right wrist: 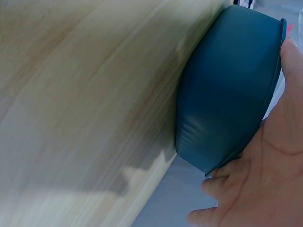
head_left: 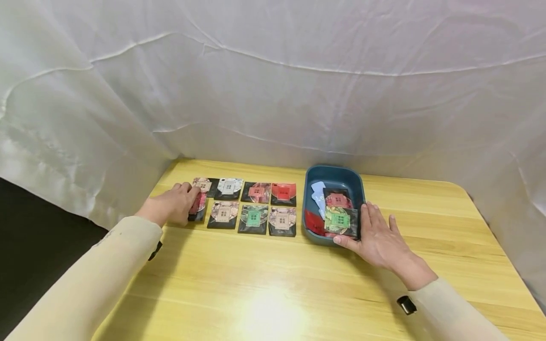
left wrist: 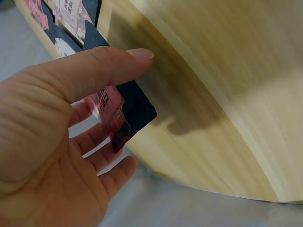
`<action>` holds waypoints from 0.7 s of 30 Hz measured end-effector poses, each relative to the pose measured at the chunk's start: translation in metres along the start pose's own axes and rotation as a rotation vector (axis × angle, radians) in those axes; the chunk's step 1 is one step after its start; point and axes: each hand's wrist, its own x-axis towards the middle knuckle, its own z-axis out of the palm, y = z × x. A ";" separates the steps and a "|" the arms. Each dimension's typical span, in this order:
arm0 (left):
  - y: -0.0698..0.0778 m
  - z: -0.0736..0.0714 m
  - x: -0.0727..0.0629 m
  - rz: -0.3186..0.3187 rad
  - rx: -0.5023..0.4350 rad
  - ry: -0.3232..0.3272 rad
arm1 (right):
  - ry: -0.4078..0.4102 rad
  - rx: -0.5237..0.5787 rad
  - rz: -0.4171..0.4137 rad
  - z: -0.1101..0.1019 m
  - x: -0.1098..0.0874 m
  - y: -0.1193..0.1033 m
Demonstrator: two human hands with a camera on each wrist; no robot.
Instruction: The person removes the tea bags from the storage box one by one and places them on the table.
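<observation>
My left hand [head_left: 177, 203] is at the left end of two short rows of flat square packets. It pinches a pink-and-black packet [left wrist: 110, 106] between thumb and fingers; in the head view that packet shows just right of the hand. My right hand [head_left: 379, 237] lies with straight fingers along the right side of a dark blue plastic bin [head_left: 334, 170], its thumb at the front rim. Inside the bin are a green-and-black packet [head_left: 341, 221], a pink-and-black one [head_left: 338, 198], a red packet [head_left: 314, 222] and pale blue pieces [head_left: 318, 195].
The back row holds a beige packet [head_left: 202, 183], a white one [head_left: 229, 188], a pink one [head_left: 256, 192] and a red one [head_left: 283, 194]. In front lie a beige packet [head_left: 223, 214], a green one [head_left: 253, 219] and another beige one [head_left: 282, 221]. A pale curtain [head_left: 273, 94] hangs behind the wooden table [head_left: 222, 279].
</observation>
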 end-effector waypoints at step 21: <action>0.004 0.009 0.012 -0.040 -0.009 -0.119 | -0.005 0.017 0.012 0.000 -0.002 0.001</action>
